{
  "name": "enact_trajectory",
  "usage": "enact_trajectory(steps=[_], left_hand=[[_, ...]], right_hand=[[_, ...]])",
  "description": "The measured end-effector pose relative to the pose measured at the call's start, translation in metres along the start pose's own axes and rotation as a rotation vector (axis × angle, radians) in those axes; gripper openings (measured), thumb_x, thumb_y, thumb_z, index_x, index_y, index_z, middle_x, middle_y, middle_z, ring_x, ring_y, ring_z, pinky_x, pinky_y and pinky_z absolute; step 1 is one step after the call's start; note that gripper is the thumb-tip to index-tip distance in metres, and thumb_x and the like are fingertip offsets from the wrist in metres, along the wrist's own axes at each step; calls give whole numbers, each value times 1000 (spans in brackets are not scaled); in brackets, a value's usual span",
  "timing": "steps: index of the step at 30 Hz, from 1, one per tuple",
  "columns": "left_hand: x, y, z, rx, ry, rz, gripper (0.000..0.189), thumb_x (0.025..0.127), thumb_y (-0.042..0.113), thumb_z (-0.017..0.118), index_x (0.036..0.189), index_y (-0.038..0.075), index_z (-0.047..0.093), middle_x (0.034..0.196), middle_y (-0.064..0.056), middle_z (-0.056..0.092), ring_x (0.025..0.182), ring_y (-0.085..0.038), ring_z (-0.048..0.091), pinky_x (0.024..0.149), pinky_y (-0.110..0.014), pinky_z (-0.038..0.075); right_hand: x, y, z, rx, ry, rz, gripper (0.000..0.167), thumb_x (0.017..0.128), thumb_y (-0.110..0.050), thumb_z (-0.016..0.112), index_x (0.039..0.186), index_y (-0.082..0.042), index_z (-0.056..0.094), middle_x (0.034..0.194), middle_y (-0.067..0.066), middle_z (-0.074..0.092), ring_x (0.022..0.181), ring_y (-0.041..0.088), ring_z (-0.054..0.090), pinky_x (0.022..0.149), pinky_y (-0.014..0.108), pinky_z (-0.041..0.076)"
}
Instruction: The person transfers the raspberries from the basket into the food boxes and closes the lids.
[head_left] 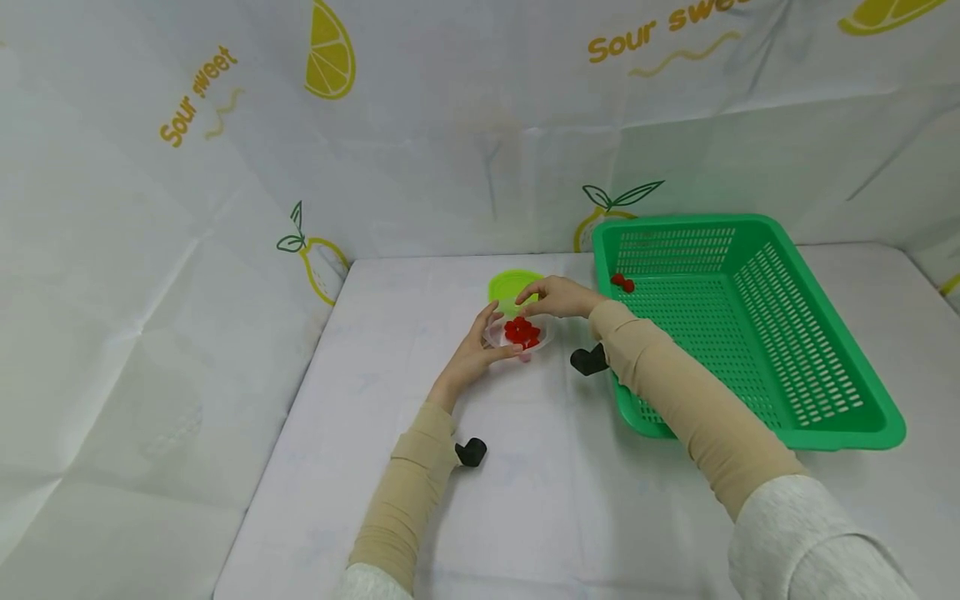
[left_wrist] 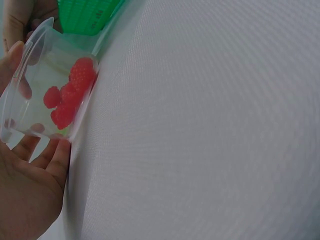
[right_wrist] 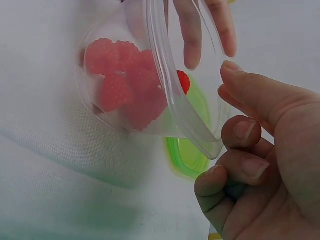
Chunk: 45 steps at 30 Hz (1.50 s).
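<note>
My left hand point(head_left: 474, 350) grips a clear plastic tub point(left_wrist: 37, 107) by its side, with fingertips under its base in the left wrist view. Several red raspberries point(right_wrist: 120, 75) lie together in the tub, seen through its wall. My right hand point(head_left: 558, 297) hovers at the tub's far right, fingertips close to the rim. In the right wrist view its fingers point(right_wrist: 242, 167) are loosely bent beside the rim, with nothing seen between them. Just behind the tub, a yellow-green lid point(head_left: 513, 279) lies on the table, partly overlapped by the tub.
To the right stands a large green plastic basket point(head_left: 840, 350) with slotted walls, its near-left edge partly behind my right forearm. Two red berries point(head_left: 622, 282) lie in its far left corner. A lemon-printed white sheet point(head_left: 450, 167) hangs behind the white-covered table point(head_left: 525, 517).
</note>
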<state>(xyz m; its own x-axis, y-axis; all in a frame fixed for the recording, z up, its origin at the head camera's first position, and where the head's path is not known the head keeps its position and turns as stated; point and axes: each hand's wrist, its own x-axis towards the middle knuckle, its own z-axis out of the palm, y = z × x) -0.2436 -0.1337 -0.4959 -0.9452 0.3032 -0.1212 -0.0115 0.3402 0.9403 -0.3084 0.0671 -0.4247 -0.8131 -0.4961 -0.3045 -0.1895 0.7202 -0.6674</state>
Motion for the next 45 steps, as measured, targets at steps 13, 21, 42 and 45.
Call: enact_trajectory(steps=[13, 21, 42, 45], left_hand=[[-1, 2, 0, 3, -1, -13, 88, 76, 43, 73, 144, 45, 16, 149, 10, 30, 137, -22, 29, 110, -51, 29], [-8, 16, -3, -16, -45, -53, 90, 80, 35, 72, 148, 36, 13, 153, 5, 26, 139, -24, 26, 111, -50, 26], [-2, 1, 2, -15, 9, -8, 89, 77, 39, 73, 145, 42, 17, 149, 10, 31, 134, -22, 31, 109, -48, 30], [-2, 2, 2, -17, 9, 3, 88, 78, 37, 73, 146, 41, 17, 149, 9, 31, 135, -22, 31, 110, -49, 29]], right_hand=[[-1, -2, -1, 38, 2, -4, 34, 91, -33, 58, 120, -16, 61, 110, 8, 58, 89, 25, 49, 70, 29, 44], [-8, -9, -8, 99, 32, -35, 37, 90, -34, 60, 120, -13, 61, 94, 10, 57, 81, 29, 46, 64, 31, 41], [-52, 10, -59, 333, 213, -98, 42, 87, -50, 58, 121, -25, 60, 106, -3, 55, 77, 22, 43, 69, 32, 41], [-60, 18, -65, 370, 256, -103, 44, 87, -50, 57, 122, -22, 60, 111, -4, 55, 71, 18, 41, 64, 32, 38]])
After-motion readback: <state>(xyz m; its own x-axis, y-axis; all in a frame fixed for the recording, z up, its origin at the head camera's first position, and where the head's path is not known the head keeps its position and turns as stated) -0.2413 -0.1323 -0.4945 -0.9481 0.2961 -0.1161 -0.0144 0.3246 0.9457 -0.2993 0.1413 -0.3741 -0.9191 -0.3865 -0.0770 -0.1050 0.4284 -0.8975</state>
